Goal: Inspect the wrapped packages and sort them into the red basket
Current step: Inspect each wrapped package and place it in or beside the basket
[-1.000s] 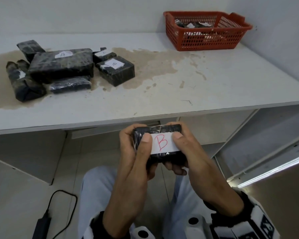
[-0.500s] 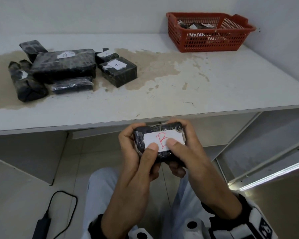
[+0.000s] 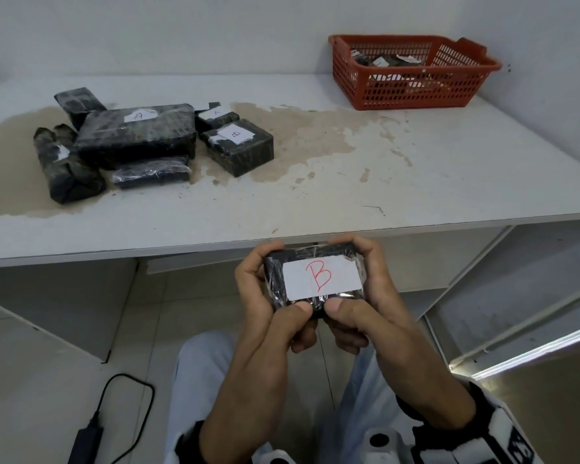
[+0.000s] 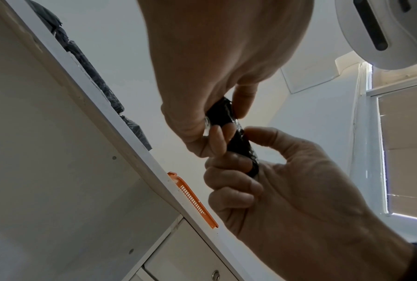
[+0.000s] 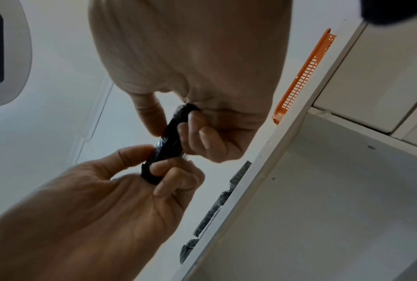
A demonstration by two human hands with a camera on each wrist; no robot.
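Observation:
I hold a small black wrapped package [image 3: 320,276] in front of me, below the table's front edge. Its white label with a red "B" faces up. My left hand [image 3: 280,283] grips its left end and my right hand [image 3: 360,281] grips its right end, thumbs on the near edge and fingers curled over the far edge. The wrist views show the package [image 4: 241,140] [image 5: 169,136] edge-on between both hands. The red basket [image 3: 412,92] stands at the table's far right with several packages inside. Several more black packages [image 3: 138,135] lie at the table's left.
The white table [image 3: 349,182] carries a brown stain across its middle. A wall stands close behind and to the right of the basket. An open shelf frame [image 3: 516,296] is under the table on the right. A black cable and adapter [image 3: 87,437] lie on the floor.
Both thumbs slid off the label down to the package's near edge, so the whole "B" label now shows. The package stays in both hands.

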